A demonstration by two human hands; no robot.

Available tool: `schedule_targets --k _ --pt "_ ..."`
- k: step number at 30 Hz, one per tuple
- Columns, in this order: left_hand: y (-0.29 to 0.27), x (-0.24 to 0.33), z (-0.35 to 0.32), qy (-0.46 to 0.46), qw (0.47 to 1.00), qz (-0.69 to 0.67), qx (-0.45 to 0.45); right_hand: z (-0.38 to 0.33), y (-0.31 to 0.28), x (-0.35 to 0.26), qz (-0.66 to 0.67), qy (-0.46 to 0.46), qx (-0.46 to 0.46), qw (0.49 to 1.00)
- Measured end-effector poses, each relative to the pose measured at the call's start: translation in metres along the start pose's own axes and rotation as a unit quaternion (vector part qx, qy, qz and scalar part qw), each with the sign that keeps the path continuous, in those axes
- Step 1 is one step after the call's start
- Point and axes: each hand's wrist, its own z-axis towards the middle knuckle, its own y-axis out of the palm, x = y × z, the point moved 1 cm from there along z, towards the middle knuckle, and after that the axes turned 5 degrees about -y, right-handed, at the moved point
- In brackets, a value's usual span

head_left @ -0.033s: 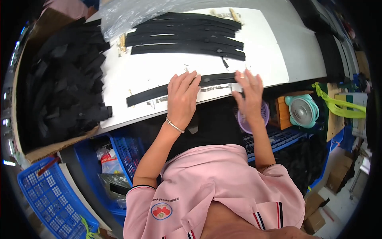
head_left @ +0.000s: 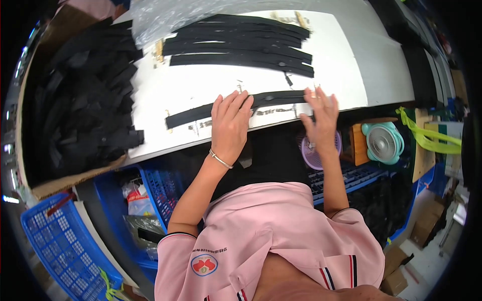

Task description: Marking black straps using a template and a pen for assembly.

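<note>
A single black zipper (head_left: 193,116) lies along the near part of a white board (head_left: 341,60). Across its middle rests my left hand (head_left: 231,120), palm down with the fingers stretched out. My right hand (head_left: 322,118) is over the zipper's right end, its fingers apart and the thumb held away. Part of the zipper is hidden under both hands. Farther up the board, several black zippers (head_left: 236,46) lie roughly side by side, and a pull tab (head_left: 288,80) hangs from the nearest one.
A cardboard box (head_left: 80,181) at the left holds a heap of black strips (head_left: 85,105). Clear plastic film (head_left: 175,20) lies at the far edge. Below are blue crates (head_left: 158,193), a purple basket (head_left: 312,156) and a turquoise fan (head_left: 384,142). A blue basket (head_left: 65,251) stands lower left.
My right hand has shifted slightly to the right. The board and zippers also appear a little farther right in the picture, while my left hand stays nearly in place.
</note>
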Motion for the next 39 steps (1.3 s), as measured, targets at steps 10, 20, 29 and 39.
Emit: schedule_targets --k 10,20,29,39 --pt "-0.052 -0.046 -0.064 -0.171 0.978 0.122 -0.004 -0.003 0.001 0.019 0.021 -0.021 0.002 1.0" --pt "-0.064 -0.062 -0.075 -0.176 0.978 0.112 -0.01 0.042 -0.019 -0.037 0.268 0.201 0.056 0.94" --pt "-0.061 -0.062 -0.075 -0.187 0.978 0.094 0.008 0.114 0.046 -0.158 0.528 0.225 -0.123 0.809" --pt "-0.06 -0.064 -0.076 -0.182 0.979 0.083 0.029 0.109 0.091 -0.174 0.45 0.114 -0.064 0.883"
